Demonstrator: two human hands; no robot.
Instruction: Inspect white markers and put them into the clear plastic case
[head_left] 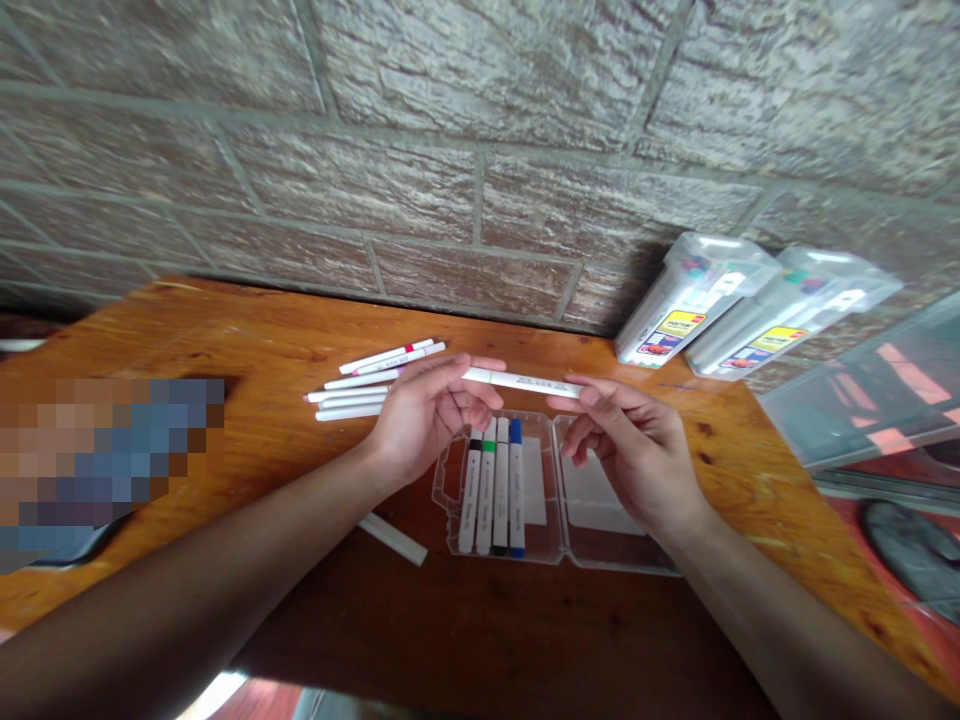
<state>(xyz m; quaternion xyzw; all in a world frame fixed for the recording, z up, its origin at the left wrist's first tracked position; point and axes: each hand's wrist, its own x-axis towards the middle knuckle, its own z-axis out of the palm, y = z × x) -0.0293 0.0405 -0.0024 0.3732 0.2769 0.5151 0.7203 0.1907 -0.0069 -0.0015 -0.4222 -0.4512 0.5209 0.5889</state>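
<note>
A slim white marker pen (525, 383) with a light green ring is held level between my two hands. My left hand (431, 410) pinches its left end, and my right hand (634, 435) pinches the right end. Below them lies an open clear plastic case (556, 500). Several white markers (493, 490) with black, green, grey and blue bands stand side by side in its left half. Left of the case, partly behind my left hand, several loose markers (382, 365) lie in a rough fan. One more white pen (396, 538) lies beside my left forearm.
Two closed clear cases of markers (660, 320) stand against the brick wall (420, 190) at the back right. A blurred-out object (112, 470) lies on the wooden table (247, 340) at the left. Beyond the table's right edge is a dark shoe-like object (911, 550).
</note>
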